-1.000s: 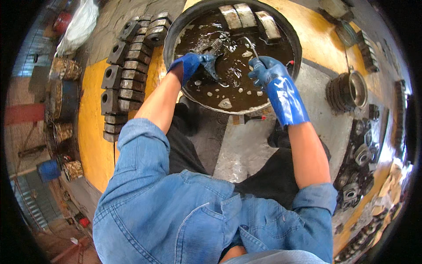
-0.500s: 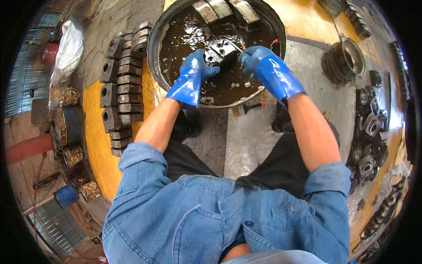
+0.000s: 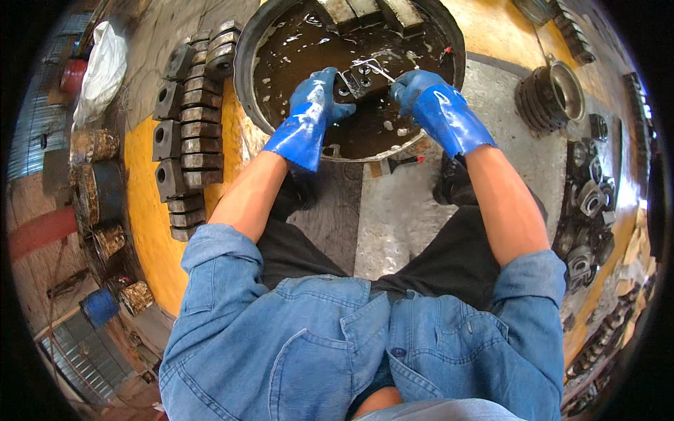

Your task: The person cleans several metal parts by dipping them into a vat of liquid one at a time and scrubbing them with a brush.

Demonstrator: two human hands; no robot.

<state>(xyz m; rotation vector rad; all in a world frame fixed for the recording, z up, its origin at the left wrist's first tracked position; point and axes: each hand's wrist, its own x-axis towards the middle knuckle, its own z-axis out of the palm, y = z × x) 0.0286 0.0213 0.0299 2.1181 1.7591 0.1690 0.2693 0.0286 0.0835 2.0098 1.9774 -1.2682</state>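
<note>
Both my hands wear blue rubber gloves and work over a round black tub (image 3: 242, 74) of murky brown liquid. A metal block with round holes (image 3: 357, 83) sits at the liquid's surface, wet and dark. My left hand (image 3: 316, 105) grips its left side, thumb spread toward the near edge. A thin pale rod (image 3: 380, 68) slants from the block's top to my right hand (image 3: 421, 95), whose fingers are closed around its end. Where the rod's far end goes on the block is hard to make out.
Several pale metal blocks (image 3: 400, 15) rest at the tub's far rim. Rows of metal blocks (image 3: 201, 116) stand on the left. A brush with a red-tipped handle (image 3: 401, 164) lies before the tub. Ringed metal parts (image 3: 551, 98) and dark castings (image 3: 590, 200) are on the right.
The block has gone from bright to dark and appears lower in the liquid. My right hand has shifted slightly right, and the liquid's bright reflections have changed.
</note>
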